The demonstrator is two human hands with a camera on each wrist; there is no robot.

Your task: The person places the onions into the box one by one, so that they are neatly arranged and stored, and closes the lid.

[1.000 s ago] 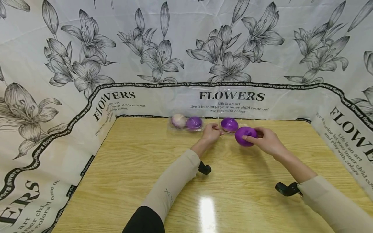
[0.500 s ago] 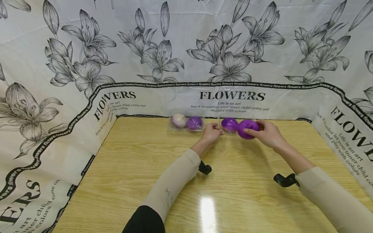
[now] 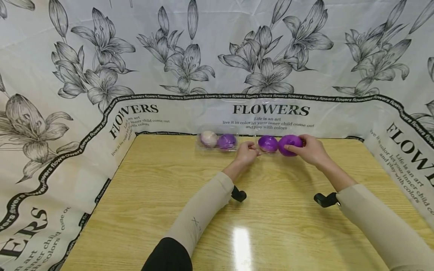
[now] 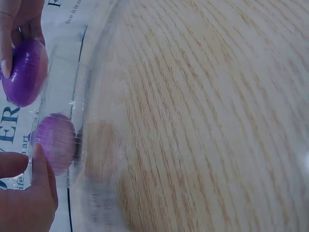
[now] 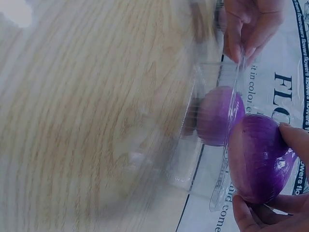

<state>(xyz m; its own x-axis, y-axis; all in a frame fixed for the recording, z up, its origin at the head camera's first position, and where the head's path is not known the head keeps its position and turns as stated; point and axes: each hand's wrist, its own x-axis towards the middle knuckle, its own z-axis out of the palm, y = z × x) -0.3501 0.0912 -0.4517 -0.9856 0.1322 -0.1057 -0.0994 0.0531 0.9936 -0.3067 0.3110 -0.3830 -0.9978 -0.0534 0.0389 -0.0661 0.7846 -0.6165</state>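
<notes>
My right hand (image 3: 312,150) holds a glossy red onion (image 3: 291,145), thumb on its near side and fingers around its far right. The onion is at the right part of an open clear plastic box (image 5: 219,193), beside another red onion (image 3: 268,143) inside it. In the right wrist view the held onion overlaps the box's rim; whether it touches the bottom cannot be told. My left hand (image 3: 246,153) pinches the box's left rim between thumb and fingers, as the right wrist view shows.
Left of my left hand stands a second clear box (image 3: 200,149) with a pale round item (image 3: 208,139) and a purple one (image 3: 227,142). Both boxes are at the back edge of the wooden table (image 3: 162,195), against a flower-printed cloth (image 3: 190,116).
My right hand has carried the red onion away from me and slightly right, from in front of the box to beside the onion in it. The left hand has stayed on the rim.
</notes>
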